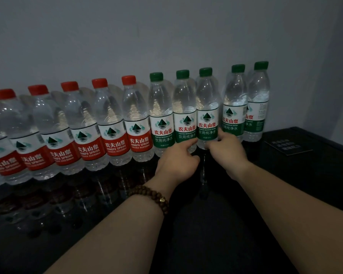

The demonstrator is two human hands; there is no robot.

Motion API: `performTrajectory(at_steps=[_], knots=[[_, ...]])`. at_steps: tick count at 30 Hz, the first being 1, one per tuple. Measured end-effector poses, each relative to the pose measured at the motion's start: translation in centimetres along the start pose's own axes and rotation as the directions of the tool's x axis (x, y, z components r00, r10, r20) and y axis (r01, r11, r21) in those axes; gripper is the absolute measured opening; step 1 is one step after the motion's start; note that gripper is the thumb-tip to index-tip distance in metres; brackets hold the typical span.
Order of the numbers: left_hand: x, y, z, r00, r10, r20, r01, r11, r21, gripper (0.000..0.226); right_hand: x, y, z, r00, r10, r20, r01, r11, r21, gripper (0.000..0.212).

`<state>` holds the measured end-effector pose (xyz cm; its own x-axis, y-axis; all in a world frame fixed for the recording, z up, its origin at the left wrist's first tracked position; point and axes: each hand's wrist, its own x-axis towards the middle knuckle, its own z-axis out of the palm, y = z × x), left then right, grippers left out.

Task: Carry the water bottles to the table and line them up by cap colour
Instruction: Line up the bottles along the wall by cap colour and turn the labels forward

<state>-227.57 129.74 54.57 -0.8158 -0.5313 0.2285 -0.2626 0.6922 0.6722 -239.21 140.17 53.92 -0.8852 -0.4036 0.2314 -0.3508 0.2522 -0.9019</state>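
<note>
Here, along the back edge of the glossy black table (48, 244) stand clear plastic red-capped bottles (115, 123), the leftmost cut off, then green-capped bottles (234, 107); the right hand (227, 153) clasps the third green-capped bottle (207, 107) low down, the left hand (176, 163) touches the second green-capped bottle (184, 107), grip unclear.

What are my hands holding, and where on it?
Each grips a bottle low down, near the label's bottom edge: left hand the second green-capped bottle from the left, right hand the third green-capped bottle.

Bottles (139, 123) line the table (206, 240) before the wall (166, 26).
</note>
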Motion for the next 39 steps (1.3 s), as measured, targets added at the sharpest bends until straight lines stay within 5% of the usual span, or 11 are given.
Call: performTrajectory(at_steps=[7,10,15,19,33,39], knots=[[-0.5,0.8,0.4,0.995,0.067,0.078,-0.087,0.956,0.281,0.075,0.4,0.0,-1.4,0.997,0.052,0.056,-0.063,0.976,0.209,0.058],[-0.7,2.1,0.9,0.993,0.088,0.082,-0.113,0.914,0.39,0.072,0.4,-0.2,-2.0,0.994,0.102,-0.03,-0.09,0.958,0.271,0.046],[0.0,4.1,1.8,0.994,-0.1,0.051,0.082,0.956,0.282,0.048,-0.1,-0.5,-2.9,0.972,0.087,-0.218,-0.036,0.973,0.227,0.064],[-0.5,4.1,3.3,0.991,-0.11,-0.078,0.127,0.957,0.26,0.035,0.3,0.5,-2.4,0.985,0.018,-0.172,0.01,0.987,0.162,0.038],[0.6,3.8,2.9,0.996,-0.086,-0.028,0.09,0.983,0.162,0.047,1.3,1.3,-2.0,0.987,0.051,-0.152,-0.02,0.98,0.197,0.037],[0.8,3.6,3.1,0.996,-0.073,-0.046,0.08,0.981,0.179,0.073,1.6,1.8,-1.9,0.99,0.034,-0.14,-0.007,0.982,0.187,0.045]])
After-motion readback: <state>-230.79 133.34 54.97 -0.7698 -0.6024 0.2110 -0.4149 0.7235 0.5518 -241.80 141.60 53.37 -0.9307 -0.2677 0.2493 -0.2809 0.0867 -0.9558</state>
